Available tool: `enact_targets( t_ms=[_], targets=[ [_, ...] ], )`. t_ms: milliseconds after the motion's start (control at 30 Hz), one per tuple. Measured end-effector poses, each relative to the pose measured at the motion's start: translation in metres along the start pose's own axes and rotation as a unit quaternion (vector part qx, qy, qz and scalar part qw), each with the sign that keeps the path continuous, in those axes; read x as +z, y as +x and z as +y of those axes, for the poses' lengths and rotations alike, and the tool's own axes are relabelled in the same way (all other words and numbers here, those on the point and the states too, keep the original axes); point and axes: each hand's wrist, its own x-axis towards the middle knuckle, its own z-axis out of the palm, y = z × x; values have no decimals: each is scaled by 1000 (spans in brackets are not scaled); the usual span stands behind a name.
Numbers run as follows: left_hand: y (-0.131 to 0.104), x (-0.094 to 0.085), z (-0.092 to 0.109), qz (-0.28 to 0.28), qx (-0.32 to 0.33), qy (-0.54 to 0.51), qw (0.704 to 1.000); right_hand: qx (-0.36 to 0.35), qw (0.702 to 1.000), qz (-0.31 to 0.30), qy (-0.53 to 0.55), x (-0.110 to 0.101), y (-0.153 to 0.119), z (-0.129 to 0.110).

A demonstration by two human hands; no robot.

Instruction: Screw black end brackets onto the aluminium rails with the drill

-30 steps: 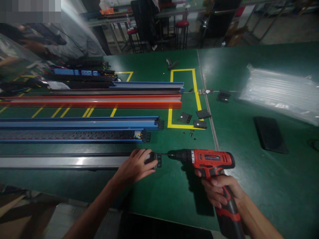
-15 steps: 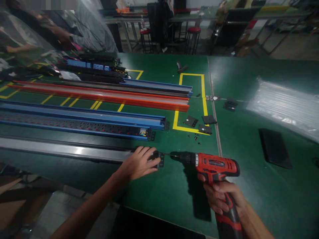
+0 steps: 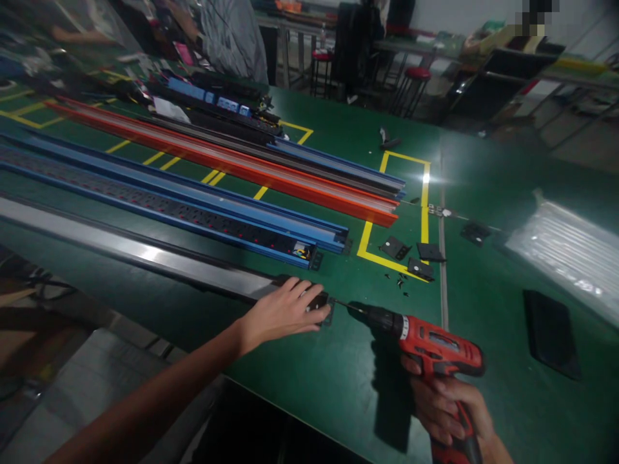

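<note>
In the head view, holding down the end of a long silver bar (image 3: 145, 252) with the left hand (image 3: 287, 309). Clamped over the bar with bent fingers, with small gaps between them, near a black end piece (image 3: 329, 314) with holes. Lying flat on the green table (image 3: 300, 393), along the near side, with the end piece at the right tip.

Holding a red and black drill (image 3: 442, 346) in the right hand (image 3: 447, 406), with fingers wrapped tight around the handle. Pointing left, with the thin bit (image 3: 349, 306) right by the end piece. Too small to tell touching from just beside.

Past the silver bar, lying side by side: a blue strip with black sockets (image 3: 217, 225), a plain blue rail (image 3: 271, 216) and an orange rail (image 3: 290, 184). Up past the drill, some small black plates (image 3: 395, 247) on and near a yellow tape box (image 3: 425, 193), with tiny dark screws (image 3: 401, 281) just beside. Over to the right, a flat black thing (image 3: 551, 332) and a shiny clear pack (image 3: 575, 251). At the top left, a person in a gray sleeve (image 3: 236, 38), too blurry to see well. Further back, a red stool (image 3: 418, 73).
</note>
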Motion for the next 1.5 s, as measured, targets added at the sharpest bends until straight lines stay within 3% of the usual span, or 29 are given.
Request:
enact_targets(
  t_ms=[200,467,833,1000,1267,1500],
  targets=[
    [-1,1,1,9,0,2,1000,4,1000,8,4,-5,-2,1],
    [-1,6,1,18,-9,-18,1000,14,995,92,-41,-12,-7,3],
    [-1,3,0,20,-9,-32,999,10,999,43,-28,-10,-2,-1],
    [-1,3,1,15,-8,-22,1000,11,1000,-14,21,-10,0,-4],
    [0,4,1,8,2,16,1000,21,1000,8,18,-20,1,-12],
    [-1,10,1,35,3,10,999,34,999,-32,27,-23,6,-16]
  ],
)
